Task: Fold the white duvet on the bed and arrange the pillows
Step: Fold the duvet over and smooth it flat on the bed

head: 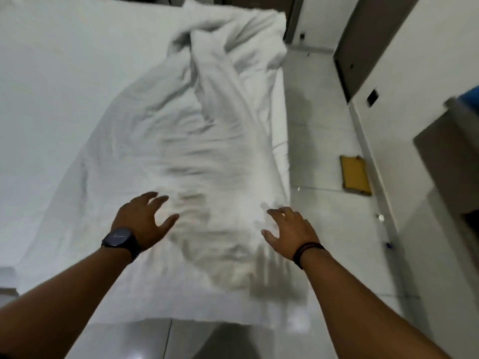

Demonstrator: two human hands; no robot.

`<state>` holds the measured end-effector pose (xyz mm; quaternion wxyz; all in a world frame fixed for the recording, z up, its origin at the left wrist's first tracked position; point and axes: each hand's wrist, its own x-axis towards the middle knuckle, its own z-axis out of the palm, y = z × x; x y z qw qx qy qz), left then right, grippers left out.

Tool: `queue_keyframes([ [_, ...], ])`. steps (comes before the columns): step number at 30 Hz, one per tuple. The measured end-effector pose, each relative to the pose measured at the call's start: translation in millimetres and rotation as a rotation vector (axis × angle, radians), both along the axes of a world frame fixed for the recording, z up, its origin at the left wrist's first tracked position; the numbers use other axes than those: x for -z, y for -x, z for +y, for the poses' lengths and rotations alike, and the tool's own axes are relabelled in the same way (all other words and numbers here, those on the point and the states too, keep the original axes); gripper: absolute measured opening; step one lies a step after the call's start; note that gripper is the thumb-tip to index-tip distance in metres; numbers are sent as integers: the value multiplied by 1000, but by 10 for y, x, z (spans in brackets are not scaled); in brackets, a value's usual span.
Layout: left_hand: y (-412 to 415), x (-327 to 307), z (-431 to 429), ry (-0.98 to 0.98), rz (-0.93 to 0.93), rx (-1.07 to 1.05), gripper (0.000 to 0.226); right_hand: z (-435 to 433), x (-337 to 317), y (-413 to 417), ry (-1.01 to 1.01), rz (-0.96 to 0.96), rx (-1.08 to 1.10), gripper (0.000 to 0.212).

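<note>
The white duvet (pixel 186 141) lies crumpled in a long heap along the right side of the bed (pixel 46 104), bunched high at the far end. My left hand (pixel 145 218), with a dark watch on its wrist, hovers over the near end of the duvet with fingers spread and nothing in it. My right hand (pixel 290 229), with dark bands on its wrist, is also spread and empty above the duvet's near right corner. I cannot make out a pillow apart from the white bedding.
A pale tiled floor (pixel 324 141) runs along the bed's right side. A flat yellow-brown object (pixel 355 174) lies on it by the wall. Grey cabinet fronts (pixel 445 161) stand at the right. Glossy floor shows below the bed's near edge.
</note>
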<state>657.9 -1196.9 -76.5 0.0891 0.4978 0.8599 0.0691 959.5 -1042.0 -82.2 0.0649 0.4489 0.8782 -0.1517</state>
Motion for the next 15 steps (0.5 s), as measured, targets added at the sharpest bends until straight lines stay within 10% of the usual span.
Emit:
queue_keyframes([
  [15, -426, -1486, 2366, -295, -32, 55, 75, 2458, -1861, 663, -388, 266, -86, 59],
])
